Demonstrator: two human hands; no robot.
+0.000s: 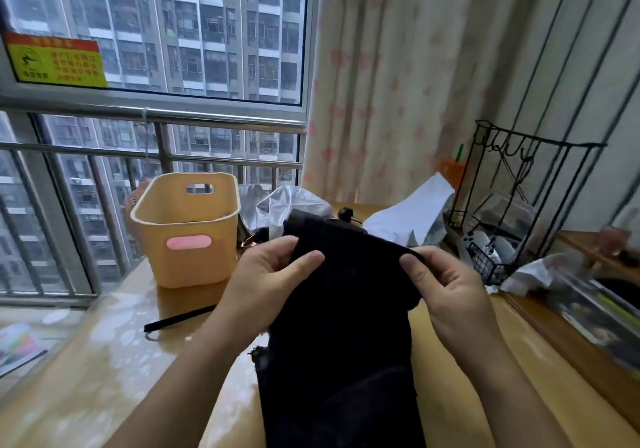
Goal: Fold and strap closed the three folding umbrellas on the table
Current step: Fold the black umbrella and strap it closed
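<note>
Sticker: I see a yellow and red sticker point(55, 63) on the window glass at far left; its print is too blurred for me to read.
Basket: a pale orange plastic basket point(187, 229) with a pink patch on its near wall stands on the table point(104, 361), left of the hands.
Strip: a thin black strip point(180, 317) lies flat on the table just in front of the basket.
Left hand: the left hand point(273, 274) pinches the cloth's upper left edge, thumb on the near face.
Plastic: crumpled clear plastic point(287, 205) lies behind that hand.
Umbrella: the black umbrella point(346, 326) is held up over the table, mid-view, its fabric hanging down toward me.
Bag: a white bag point(412, 212) lies behind the umbrella.
Right hand: the right hand point(446, 284) pinches the upper right edge, thumb on top; the two hands are apart, one at each side.
Rack: a black wire rack point(512, 205) stands at right, near the curtain point(415, 66).
</note>
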